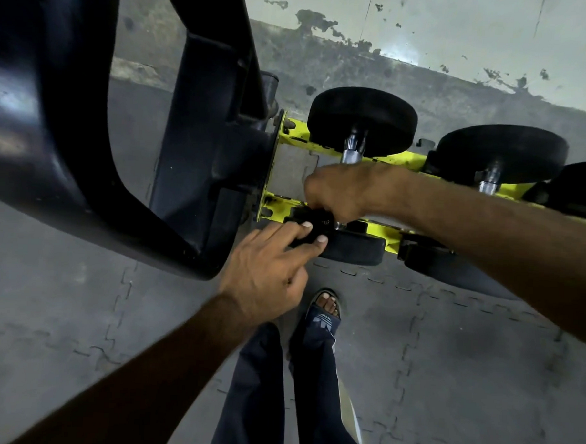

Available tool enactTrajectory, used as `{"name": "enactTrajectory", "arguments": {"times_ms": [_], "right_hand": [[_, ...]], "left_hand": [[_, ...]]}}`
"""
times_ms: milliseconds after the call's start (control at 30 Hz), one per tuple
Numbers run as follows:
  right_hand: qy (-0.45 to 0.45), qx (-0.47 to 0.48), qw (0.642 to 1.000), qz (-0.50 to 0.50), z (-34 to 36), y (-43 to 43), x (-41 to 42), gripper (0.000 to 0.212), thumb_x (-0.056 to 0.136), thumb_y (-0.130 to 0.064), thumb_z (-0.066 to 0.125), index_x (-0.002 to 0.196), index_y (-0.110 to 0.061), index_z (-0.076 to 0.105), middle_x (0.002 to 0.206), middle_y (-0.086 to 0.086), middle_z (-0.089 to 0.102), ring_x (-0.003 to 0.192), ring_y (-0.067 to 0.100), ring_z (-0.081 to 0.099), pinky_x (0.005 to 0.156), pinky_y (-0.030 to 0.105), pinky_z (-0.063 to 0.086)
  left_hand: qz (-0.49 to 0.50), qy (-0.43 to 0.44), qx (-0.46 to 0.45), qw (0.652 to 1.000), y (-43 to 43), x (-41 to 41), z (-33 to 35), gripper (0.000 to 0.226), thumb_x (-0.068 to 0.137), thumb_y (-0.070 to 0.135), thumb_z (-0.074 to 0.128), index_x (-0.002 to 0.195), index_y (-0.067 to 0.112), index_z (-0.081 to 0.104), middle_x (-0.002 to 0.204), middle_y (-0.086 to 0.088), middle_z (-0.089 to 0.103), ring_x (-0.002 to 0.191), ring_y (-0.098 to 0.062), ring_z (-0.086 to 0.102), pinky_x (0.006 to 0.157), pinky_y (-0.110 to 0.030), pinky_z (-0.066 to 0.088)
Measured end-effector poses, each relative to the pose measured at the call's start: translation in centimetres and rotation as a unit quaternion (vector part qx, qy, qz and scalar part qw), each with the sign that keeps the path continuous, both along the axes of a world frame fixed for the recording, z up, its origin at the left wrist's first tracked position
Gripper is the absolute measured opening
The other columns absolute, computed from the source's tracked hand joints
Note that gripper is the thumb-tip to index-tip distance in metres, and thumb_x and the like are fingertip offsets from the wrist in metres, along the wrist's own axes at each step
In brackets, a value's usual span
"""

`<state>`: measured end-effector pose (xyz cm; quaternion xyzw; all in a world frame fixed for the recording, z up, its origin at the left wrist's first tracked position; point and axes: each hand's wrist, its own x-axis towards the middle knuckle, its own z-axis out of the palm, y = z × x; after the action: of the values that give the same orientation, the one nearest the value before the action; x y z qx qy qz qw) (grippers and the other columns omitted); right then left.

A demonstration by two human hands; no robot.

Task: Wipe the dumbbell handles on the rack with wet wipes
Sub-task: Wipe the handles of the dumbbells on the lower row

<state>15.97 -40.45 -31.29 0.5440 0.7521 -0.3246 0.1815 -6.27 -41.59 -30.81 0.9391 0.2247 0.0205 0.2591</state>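
Note:
A yellow rack (382, 232) holds black round-plated dumbbells with chrome handles. My right hand (340, 190) is curled round the handle (351, 152) of the leftmost dumbbell, between its far plate (361, 120) and its near plate (354, 249). Most of that handle is hidden under my fingers. My left hand (266, 274) reaches in from below, and two outstretched fingertips touch the black cradle (302, 219) at the rack's front rail, beside the near plate. No wet wipe shows in either hand.
A second dumbbell (499, 153) lies to the right, with more beyond it. A large black curved frame (70, 145) rises at the left, close to my left arm. My sandalled foot (324, 310) stands on grey interlocking floor mats. A stained wall lies behind the rack.

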Motion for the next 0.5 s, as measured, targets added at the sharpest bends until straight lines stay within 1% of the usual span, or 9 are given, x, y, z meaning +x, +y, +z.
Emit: {"name": "enactTrajectory", "arguments": {"times_ms": [67, 133, 167, 200, 267, 333, 400, 433, 500], "right_hand": [[0.04, 0.03, 0.998, -0.036, 0.0, -1.1, 0.5, 0.015, 0.075, -0.006, 0.066, 0.085, -0.016, 0.066, 0.094, 0.003, 0.058, 0.081, 0.024, 0.06, 0.066, 0.032, 0.05], [0.078, 0.099, 0.986, -0.107, -0.5, -3.5, 1.1, 0.021, 0.071, -0.003, 0.064, 0.086, -0.015, 0.073, 0.094, 0.003, 0.062, 0.082, 0.026, 0.063, 0.068, 0.033, 0.052], [0.109, 0.129, 0.97, -0.174, -0.8, -4.8, 1.3, 0.022, 0.068, -0.001, 0.065, 0.082, -0.015, 0.075, 0.09, 0.002, 0.064, 0.082, 0.026, 0.064, 0.069, 0.031, 0.052], [0.132, 0.153, 0.946, -0.252, -1.0, -6.0, 1.3, 0.02, 0.066, 0.001, 0.067, 0.077, -0.014, 0.075, 0.084, 0.0, 0.066, 0.08, 0.024, 0.066, 0.069, 0.025, 0.048], [0.158, 0.17, 0.877, -0.42, -1.6, -8.0, 0.6, 0.016, 0.065, 0.005, 0.068, 0.067, -0.01, 0.073, 0.07, -0.004, 0.066, 0.073, 0.018, 0.067, 0.064, 0.018, 0.042], [0.142, 0.114, 0.799, -0.574, -2.6, -8.3, 0.3, 0.015, 0.07, 0.007, 0.069, 0.07, -0.007, 0.074, 0.066, -0.006, 0.066, 0.066, 0.009, 0.064, 0.062, 0.015, 0.045], [0.141, 0.024, 0.735, -0.663, -4.0, -7.7, 0.5, 0.015, 0.076, 0.006, 0.069, 0.073, -0.007, 0.075, 0.068, -0.005, 0.068, 0.067, 0.009, 0.064, 0.065, 0.018, 0.05], [0.162, -0.021, 0.711, -0.684, -4.7, -7.1, 0.7, 0.017, 0.078, 0.008, 0.066, 0.074, -0.007, 0.075, 0.071, 0.001, 0.07, 0.07, 0.014, 0.065, 0.067, 0.023, 0.052], [0.225, -0.096, 0.685, -0.686, -5.4, -6.2, 0.7, 0.023, 0.082, 0.013, 0.057, 0.086, -0.001, 0.074, 0.086, 0.014, 0.075, 0.08, 0.024, 0.069, 0.073, 0.032, 0.055]], "left_hand": [[0.008, 0.0, -0.003, 1.0, -0.2, 0.1, 0.0, 0.047, 0.074, 0.014, 0.062, 0.119, 0.019, 0.072, 0.113, -0.004, 0.065, 0.1, -0.028, 0.064, 0.065, -0.037, 0.049], [0.01, 0.001, -0.004, 1.0, -0.3, 0.1, 0.1, 0.046, 0.073, 0.014, 0.064, 0.118, 0.019, 0.072, 0.112, -0.004, 0.065, 0.1, -0.028, 0.064, 0.066, -0.036, 0.047], [0.009, 0.001, -0.005, 1.0, -0.3, 0.2, 0.2, 0.045, 0.073, 0.014, 0.065, 0.118, 0.019, 0.073, 0.111, -0.004, 0.065, 0.1, -0.028, 0.064, 0.067, -0.035, 0.047], [0.007, -0.001, -0.006, 1.0, -0.3, 0.2, 0.2, 0.045, 0.073, 0.014, 0.066, 0.117, 0.019, 0.073, 0.111, -0.004, 0.065, 0.099, -0.028, 0.064, 0.067, -0.034, 0.046], [0.004, -0.008, -0.004, 1.0, -0.2, 0.2, 0.1, 0.045, 0.073, 0.013, 0.066, 0.117, 0.018, 0.073, 0.111, -0.005, 0.065, 0.098, -0.028, 0.065, 0.067, -0.035, 0.047], [0.007, -0.018, -0.004, 1.0, 0.0, 0.2, 0.0, 0.043, 0.074, 0.013, 0.064, 0.116, 0.018, 0.073, 0.109, -0.005, 0.065, 0.095, -0.029, 0.065, 0.067, -0.037, 0.051], [0.012, -0.025, -0.004, 1.0, -0.1, 0.3, 0.0, 0.042, 0.074, 0.014, 0.061, 0.114, 0.018, 0.074, 0.107, -0.005, 0.065, 0.093, -0.029, 0.065, 0.068, -0.04, 0.053], [0.014, -0.025, -0.006, 1.0, -0.2, 0.3, 0.0, 0.041, 0.075, 0.014, 0.061, 0.114, 0.018, 0.074, 0.106, -0.005, 0.065, 0.093, -0.029, 0.065, 0.067, -0.041, 0.054], [0.016, -0.026, -0.008, 0.999, -0.2, 0.4, 0.0, 0.041, 0.075, 0.013, 0.06, 0.113, 0.018, 0.074, 0.106, -0.005, 0.065, 0.093, -0.028, 0.064, 0.067, -0.042, 0.054]]}}
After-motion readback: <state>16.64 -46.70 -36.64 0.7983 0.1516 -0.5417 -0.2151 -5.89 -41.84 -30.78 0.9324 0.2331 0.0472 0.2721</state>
